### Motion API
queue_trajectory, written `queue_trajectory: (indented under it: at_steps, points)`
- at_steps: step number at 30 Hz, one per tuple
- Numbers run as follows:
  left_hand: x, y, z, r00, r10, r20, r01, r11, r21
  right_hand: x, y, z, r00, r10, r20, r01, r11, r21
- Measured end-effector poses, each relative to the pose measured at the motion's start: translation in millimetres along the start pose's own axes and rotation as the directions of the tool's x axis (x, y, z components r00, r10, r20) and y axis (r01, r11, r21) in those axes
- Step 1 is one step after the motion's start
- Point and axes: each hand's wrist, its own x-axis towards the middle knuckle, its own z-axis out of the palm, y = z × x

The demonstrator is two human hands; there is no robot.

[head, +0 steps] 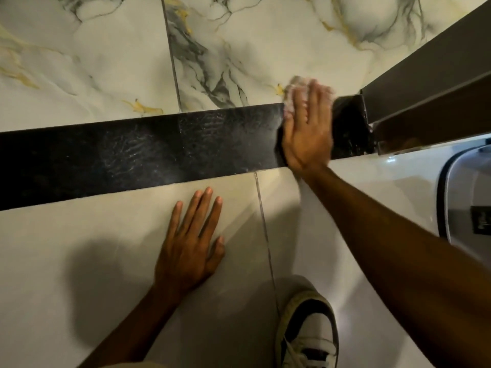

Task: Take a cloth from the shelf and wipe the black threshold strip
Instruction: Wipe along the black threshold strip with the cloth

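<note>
The black threshold strip point(148, 147) runs across the floor from the left edge to the door frame at the right, with smeared streaks on its surface. My right hand point(308, 128) lies flat on the strip near its right end, pressing a pale pinkish cloth point(295, 85) whose edge shows blurred beyond my fingertips. My left hand point(191, 243) rests flat on the plain floor tile in front of the strip, fingers spread, holding nothing.
Marbled tiles point(106, 62) lie beyond the strip. A dark brown door frame point(430, 83) rises at the right end. A white appliance with a dark-rimmed panel point(467, 197) stands at the right. My white and black shoe point(308, 333) is at the bottom.
</note>
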Motion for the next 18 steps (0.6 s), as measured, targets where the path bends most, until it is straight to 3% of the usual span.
queue_trajectory:
  at_steps: [2, 5, 8, 14, 16, 18]
  points:
    - [0, 1, -3, 1.0, -0.006, 0.007, 0.006, 1.0, -0.009, -15, -25, -1, 0.989, -0.147, -0.008, 0.147, 0.987, 0.07]
    - [1, 4, -11, 1.0, -0.024, 0.02, 0.024, 1.0, -0.006, -80, -16, -6, 0.974, -0.223, 0.036, 0.21, 0.953, 0.219]
    - [2, 5, -16, 0.996, -0.09, 0.015, 0.09, 0.996, 0.006, -119, 30, -15, 0.983, -0.127, 0.132, 0.103, 0.98, 0.172]
    - [3, 4, -10, 0.996, -0.087, -0.009, 0.087, 0.996, -0.013, -41, 45, -9, 0.973, 0.23, 0.012, -0.23, 0.971, 0.07]
    - [1, 3, -6, 0.996, -0.087, -0.014, 0.086, 0.996, -0.019, -11, 20, -4, 0.981, 0.194, 0.016, -0.194, 0.976, 0.096]
    - [0, 1, -3, 0.997, -0.078, -0.026, 0.077, 0.997, -0.023, -6, 0, -3, 0.999, 0.036, 0.001, -0.036, 0.994, 0.099]
